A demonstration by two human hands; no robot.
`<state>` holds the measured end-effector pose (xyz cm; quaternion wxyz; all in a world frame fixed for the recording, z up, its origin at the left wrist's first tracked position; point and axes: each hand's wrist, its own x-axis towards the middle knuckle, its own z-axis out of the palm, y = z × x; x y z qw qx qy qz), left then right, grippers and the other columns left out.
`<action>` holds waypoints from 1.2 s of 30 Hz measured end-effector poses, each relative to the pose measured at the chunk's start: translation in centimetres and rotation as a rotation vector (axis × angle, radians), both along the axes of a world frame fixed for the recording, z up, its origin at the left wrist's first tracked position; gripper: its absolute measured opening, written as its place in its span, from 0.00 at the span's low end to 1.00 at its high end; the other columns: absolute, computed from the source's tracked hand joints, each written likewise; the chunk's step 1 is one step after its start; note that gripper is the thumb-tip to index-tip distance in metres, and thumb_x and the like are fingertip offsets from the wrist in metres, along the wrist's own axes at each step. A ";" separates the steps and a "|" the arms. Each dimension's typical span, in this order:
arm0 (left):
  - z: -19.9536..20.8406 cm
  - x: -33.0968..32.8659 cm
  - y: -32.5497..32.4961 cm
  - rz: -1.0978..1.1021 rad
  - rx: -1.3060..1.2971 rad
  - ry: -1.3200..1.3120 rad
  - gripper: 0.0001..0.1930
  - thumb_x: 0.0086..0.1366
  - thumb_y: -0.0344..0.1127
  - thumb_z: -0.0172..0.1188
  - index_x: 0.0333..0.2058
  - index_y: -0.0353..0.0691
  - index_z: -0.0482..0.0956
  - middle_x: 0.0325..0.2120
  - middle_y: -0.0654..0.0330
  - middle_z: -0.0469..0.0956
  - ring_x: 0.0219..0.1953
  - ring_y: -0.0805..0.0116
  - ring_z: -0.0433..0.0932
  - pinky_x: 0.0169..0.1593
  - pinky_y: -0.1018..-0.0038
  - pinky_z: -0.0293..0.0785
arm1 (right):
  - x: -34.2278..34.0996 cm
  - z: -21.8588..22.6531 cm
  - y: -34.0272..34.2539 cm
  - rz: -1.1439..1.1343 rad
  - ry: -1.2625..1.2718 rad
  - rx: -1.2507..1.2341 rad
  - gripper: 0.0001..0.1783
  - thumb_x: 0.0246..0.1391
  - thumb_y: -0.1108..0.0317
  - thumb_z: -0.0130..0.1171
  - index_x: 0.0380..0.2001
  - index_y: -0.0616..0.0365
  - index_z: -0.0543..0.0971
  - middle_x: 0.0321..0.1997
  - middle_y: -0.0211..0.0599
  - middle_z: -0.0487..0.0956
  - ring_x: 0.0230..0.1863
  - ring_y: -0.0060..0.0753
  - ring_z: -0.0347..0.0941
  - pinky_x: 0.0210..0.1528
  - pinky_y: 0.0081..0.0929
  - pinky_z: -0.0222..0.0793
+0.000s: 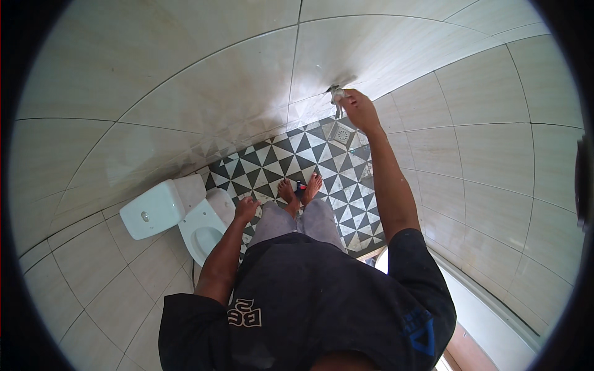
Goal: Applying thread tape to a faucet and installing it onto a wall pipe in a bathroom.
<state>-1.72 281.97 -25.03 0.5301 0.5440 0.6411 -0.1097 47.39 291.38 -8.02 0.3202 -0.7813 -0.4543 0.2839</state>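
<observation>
My right arm is stretched out to the far wall, where my right hand (359,110) has its fingers closed around the top of a metal wall tap (338,110). The tap's spout points down above a square floor drain (341,135). My left hand (248,209) hangs low beside my left knee, its fingers curled in, and I see nothing in it. To its left stands a white toilet (197,238) with an open bowl. Between my bare feet lies a small dark and red item (301,186) whose kind I cannot make out.
Black and white triangle-patterned tiles (269,157) cover the floor. Large beige wall tiles (204,93) close in the far, left and right sides. The toilet's cistern (148,209) stands at the left wall. A white door or frame edge (486,309) is at the lower right.
</observation>
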 end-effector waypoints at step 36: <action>-2.2 37.8 -0.9 1.309 -0.502 -0.943 0.30 0.73 0.63 0.44 0.57 0.43 0.71 0.48 0.60 0.78 0.51 0.59 0.77 0.57 0.55 0.71 | -0.5 -20.8 -4.4 -0.551 1.687 -0.297 0.14 0.69 0.57 0.48 0.44 0.57 0.74 0.32 0.34 0.77 0.28 0.32 0.75 0.30 0.30 0.73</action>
